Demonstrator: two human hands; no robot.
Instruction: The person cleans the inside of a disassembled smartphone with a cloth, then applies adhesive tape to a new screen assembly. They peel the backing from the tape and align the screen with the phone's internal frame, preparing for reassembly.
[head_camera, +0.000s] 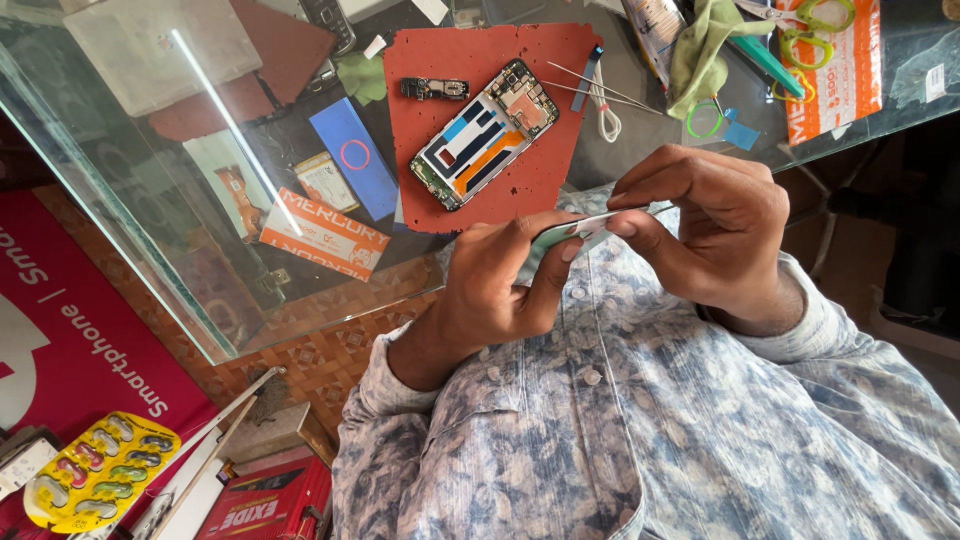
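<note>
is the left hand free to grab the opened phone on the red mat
Probably not right away: the left hand is pinching a thin flat part together with the right hand. The path to the phone on the mat looks clear otherwise.

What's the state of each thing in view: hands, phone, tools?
Left hand: gripping thin pale panel at one end.
Right hand: pinching panel's other end.
Phone: back off, internals exposed, flat on red mat.
Small module: loose on mat, apart from phone.
Tweezers: lying unused.
Scissors: lying unused.
</note>
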